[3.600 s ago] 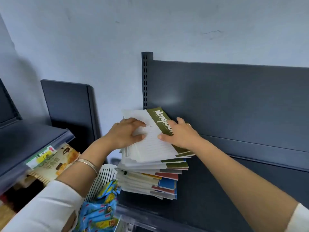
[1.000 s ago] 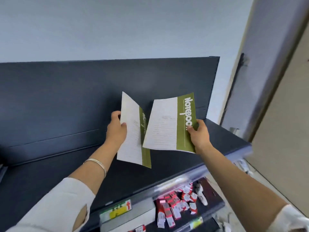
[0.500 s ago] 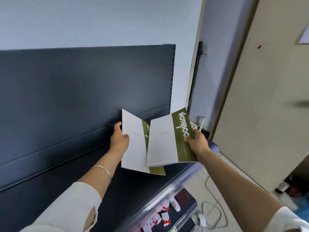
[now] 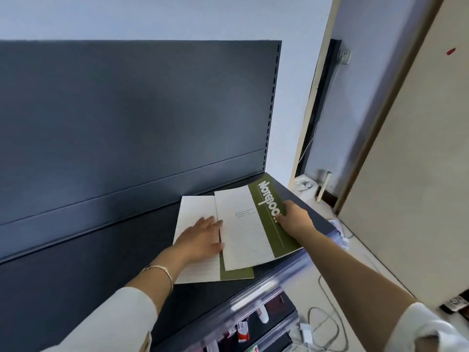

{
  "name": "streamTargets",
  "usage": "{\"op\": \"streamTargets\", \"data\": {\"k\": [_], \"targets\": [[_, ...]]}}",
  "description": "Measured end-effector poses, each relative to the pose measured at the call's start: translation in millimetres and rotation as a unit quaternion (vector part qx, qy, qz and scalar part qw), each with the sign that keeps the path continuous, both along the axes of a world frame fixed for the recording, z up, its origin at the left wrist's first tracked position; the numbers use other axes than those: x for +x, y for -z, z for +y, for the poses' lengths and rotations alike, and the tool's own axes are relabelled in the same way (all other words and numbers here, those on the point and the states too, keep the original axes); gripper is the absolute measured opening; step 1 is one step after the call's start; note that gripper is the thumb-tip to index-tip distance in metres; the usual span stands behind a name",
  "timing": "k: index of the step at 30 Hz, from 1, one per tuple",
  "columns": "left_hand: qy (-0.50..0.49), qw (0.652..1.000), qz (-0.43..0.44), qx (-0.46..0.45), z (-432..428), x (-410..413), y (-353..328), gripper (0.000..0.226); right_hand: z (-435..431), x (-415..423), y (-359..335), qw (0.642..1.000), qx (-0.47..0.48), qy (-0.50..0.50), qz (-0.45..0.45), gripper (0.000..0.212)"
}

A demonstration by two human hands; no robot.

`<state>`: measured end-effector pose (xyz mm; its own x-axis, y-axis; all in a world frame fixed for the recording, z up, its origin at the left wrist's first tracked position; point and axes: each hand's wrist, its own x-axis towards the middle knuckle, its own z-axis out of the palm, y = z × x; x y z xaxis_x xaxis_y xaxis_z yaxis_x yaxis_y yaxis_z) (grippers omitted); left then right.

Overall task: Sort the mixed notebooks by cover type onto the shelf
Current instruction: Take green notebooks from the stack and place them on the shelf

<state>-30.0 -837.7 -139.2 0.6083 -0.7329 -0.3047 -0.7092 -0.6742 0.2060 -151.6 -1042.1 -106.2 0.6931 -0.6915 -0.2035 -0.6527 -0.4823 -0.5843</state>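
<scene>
Half a second earlier both green-and-white notebooks were held in the air. Both are now down on the shelf [image 4: 88, 262], at its 3 o'clock end. The lower notebook [image 4: 195, 271] lies flat, and the left hand [image 4: 203, 237] presses on it with straight fingers, grasping nothing. The upper notebook [image 4: 243, 232] overlaps it from the 3 o'clock side, and the right hand [image 4: 295, 219] grips its 3 o'clock edge. Judgement: the pile for this cover type is started. The two copies are not squared, so alignment and release of the right hand remain.
</scene>
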Motion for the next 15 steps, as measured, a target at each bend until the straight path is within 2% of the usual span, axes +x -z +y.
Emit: {"op": "streamTargets", "data": {"k": [7,11,13,15], "targets": [[-0.090,0.994,-0.043,0.054,-7.8,-36.6,11.2,0.072,-40.7,-5.3,18.1,0.992,-0.106,-0.059,0.032,0.035],[-0.141,0.987,-0.034,0.063,-8.1,-52.1,11.5,0.081,-42.9,-3.9,24.5,0.971,-0.204,-0.090,0.083,0.048],[-0.162,0.984,-0.034,0.061,-10.3,-56.7,10.8,0.080,-27.2,-3.2,23.4,0.955,-0.243,-0.151,0.072,0.054],[-0.165,0.983,-0.037,0.067,-12.7,-59.0,9.8,0.076,-8.1,-0.7,25.1,0.929,-0.258,-0.257,0.059,0.056]]}}
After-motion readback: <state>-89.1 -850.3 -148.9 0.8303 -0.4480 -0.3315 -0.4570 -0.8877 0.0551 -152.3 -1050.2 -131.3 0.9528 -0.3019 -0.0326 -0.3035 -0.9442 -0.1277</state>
